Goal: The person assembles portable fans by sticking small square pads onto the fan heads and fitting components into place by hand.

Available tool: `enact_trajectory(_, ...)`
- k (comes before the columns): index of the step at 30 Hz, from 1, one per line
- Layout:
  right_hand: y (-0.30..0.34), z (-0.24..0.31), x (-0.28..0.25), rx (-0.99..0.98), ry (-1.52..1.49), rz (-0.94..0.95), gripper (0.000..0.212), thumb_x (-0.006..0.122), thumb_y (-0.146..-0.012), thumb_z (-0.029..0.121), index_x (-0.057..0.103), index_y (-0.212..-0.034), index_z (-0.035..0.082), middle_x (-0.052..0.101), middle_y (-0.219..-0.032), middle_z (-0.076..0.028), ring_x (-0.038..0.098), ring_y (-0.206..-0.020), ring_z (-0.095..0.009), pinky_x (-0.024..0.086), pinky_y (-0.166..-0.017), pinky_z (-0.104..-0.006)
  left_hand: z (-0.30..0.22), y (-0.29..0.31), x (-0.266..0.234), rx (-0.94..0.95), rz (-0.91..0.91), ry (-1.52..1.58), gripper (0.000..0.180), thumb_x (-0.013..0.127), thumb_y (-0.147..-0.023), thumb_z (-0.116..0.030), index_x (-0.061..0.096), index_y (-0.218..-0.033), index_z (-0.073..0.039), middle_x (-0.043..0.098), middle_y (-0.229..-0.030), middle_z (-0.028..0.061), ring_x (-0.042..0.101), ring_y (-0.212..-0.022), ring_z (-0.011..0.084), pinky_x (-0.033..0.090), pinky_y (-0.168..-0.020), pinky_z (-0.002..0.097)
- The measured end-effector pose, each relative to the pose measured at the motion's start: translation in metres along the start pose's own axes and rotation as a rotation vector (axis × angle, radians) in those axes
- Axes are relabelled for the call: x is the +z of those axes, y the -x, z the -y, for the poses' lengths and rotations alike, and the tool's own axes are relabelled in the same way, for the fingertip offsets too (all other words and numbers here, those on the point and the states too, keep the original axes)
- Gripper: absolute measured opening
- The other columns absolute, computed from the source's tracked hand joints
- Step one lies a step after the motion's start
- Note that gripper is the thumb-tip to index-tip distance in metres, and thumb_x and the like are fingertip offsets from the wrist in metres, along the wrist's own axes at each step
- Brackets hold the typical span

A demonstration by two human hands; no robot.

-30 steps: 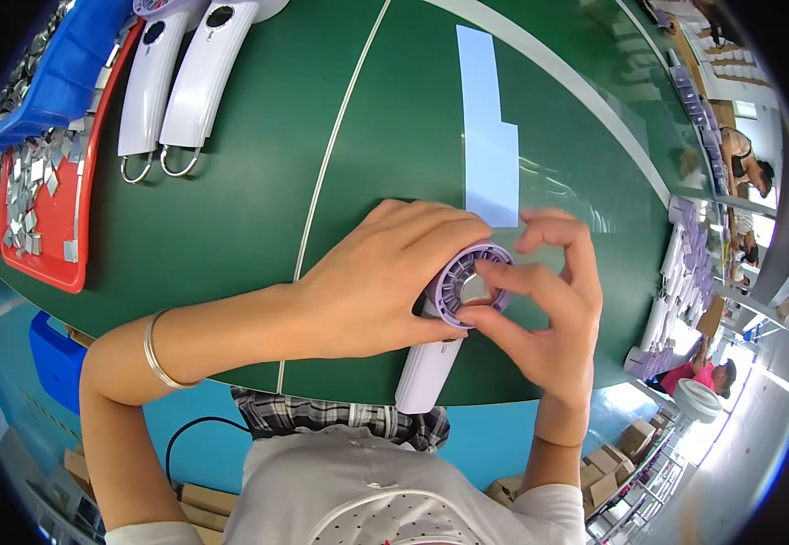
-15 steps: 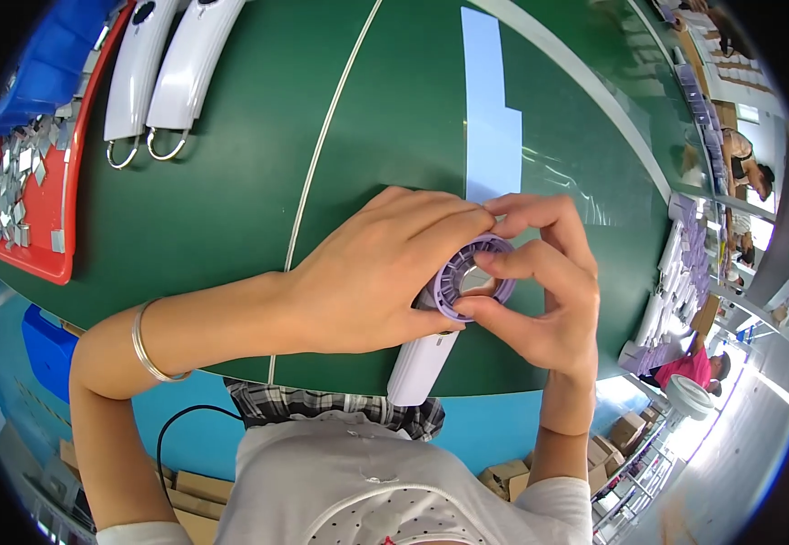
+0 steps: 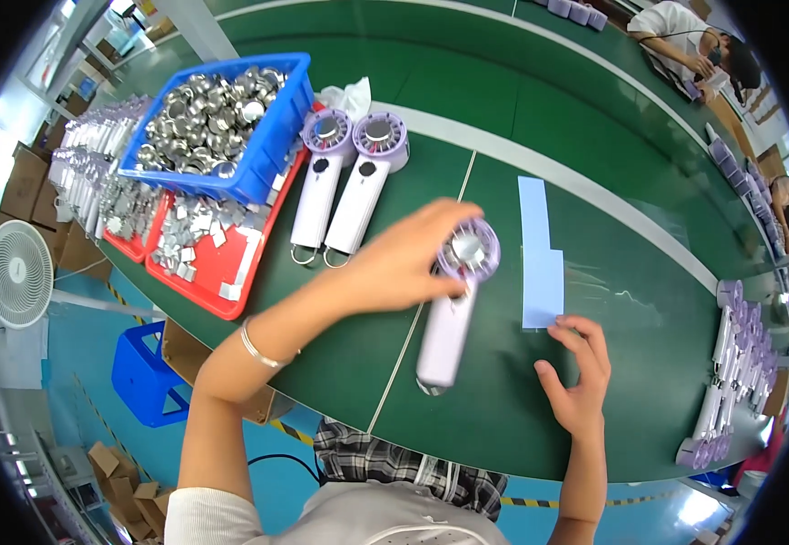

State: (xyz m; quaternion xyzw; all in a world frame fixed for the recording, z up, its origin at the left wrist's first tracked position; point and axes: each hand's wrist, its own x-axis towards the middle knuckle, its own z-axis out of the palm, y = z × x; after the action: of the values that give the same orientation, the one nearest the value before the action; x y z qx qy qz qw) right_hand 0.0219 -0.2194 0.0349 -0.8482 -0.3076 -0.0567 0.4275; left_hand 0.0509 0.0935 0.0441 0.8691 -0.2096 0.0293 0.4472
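White round electric fan [image 3: 16,272]: stands far to the left of the grip, beyond the table edge. Blue plastic stool [image 3: 136,372]: on the floor, left of the grip and nearer the wearer. Red tray [image 3: 217,271]: on the green table [image 3: 494,391], left of the grip, bearing small silver metal squares [image 3: 186,232]. Blue bin [image 3: 284,123]: left of the grip and farther from the wearer, filled with round metal caps [image 3: 222,118]. Two handheld fans [image 3: 354,204]: side by side, between the bin and the grip, wrist loops toward the wearer.

Left hand [image 3: 408,259]: closed around the head of a lavender-and-white handheld fan [image 3: 449,331], thumb at the neck. A silver disc [image 3: 467,247] sits central in that head; the handle extends from the grip toward the wearer. From here I cannot tell whether it rests on the table.

Light-blue paper strips [image 3: 542,282]: just right of the grip. Right hand [image 3: 581,386]: holds nothing, thumb and fingers spread wide, fingertips at the strips' near end. Clustered handheld fans [image 3: 738,354]: far right of the grip.
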Motion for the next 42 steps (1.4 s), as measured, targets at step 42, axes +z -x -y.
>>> enact_trajectory(42, 0.224, -0.079, -0.206, 0.917, 1.101, -0.676, 0.046, 0.075, -0.081, 0.018, 0.057, -0.121, 0.003, 0.052, -0.128, -0.021, 0.056, -0.109, -0.044, 0.047, -0.094, -0.0483, -0.034, 0.009, 0.091, 0.222, 0.248, -0.619, 0.073, 0.073, -0.086, -0.038, 0.047, -0.145, -0.005, 0.041, -0.151, 0.0204, 0.033, -0.144, 0.0408, 0.022, -0.119, 0.0577)
